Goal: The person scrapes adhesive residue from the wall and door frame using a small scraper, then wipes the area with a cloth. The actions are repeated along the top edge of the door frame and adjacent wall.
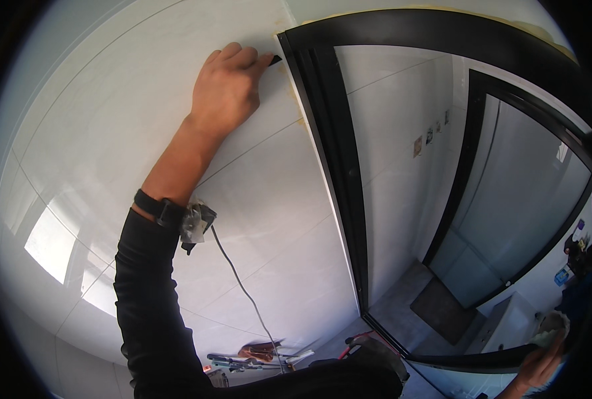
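Observation:
My left hand point(228, 87), with a black watch strap at the wrist, is raised against the glossy white wall tiles point(271, 184). Its fingertips pinch a small flat black piece point(275, 60), whose tip is close to the upper left edge of the black door frame point(321, 99); most of it is hidden by the fingers. Yellowish residue point(296, 97) marks the tile beside that edge. At the lower right, my right hand point(540, 366) grips a crumpled whitish cloth or tissue point(553, 326) near the dark lower part of the frame.
A grey cable point(241, 282) hangs from a plastic-wrapped outlet or plug point(196, 227). Several hand tools point(243, 361) lie low by the wall. Through the frame are a dark mat point(445, 311), a white basin point(510, 324) and a frosted glass door point(520, 184).

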Demonstrator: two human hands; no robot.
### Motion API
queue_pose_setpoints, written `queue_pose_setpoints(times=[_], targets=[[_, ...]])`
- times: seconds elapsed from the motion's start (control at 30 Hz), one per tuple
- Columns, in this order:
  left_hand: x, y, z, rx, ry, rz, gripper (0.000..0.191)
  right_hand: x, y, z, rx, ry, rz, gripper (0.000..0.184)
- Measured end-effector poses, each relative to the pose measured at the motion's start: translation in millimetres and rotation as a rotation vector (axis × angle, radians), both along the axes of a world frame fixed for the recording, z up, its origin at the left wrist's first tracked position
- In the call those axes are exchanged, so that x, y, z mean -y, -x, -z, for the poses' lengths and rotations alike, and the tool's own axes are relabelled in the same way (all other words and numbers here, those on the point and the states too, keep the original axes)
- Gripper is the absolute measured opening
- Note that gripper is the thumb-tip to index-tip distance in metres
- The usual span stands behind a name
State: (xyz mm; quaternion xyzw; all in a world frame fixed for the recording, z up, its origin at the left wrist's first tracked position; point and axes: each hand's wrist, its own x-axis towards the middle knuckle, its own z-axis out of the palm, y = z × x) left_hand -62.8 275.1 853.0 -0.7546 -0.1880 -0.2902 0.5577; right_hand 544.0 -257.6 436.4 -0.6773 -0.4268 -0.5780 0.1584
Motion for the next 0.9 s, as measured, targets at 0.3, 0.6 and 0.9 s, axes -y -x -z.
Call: queue_pose_setpoints(times=[0.3,0.6,0.9], targets=[[0,3,9,-0.059,0.064,-0.027,0.05,6,-9,11,0.003,0.018,0.029,0.036],[1,-1,14,0.025,0.0,0.022,0.053,-22,38,-40,0.013,0.003,0.074,0.034],[4,-2,17,0.033,0.027,0.045,0.051,-14,29,-26,0.013,0.024,0.132,0.034]])
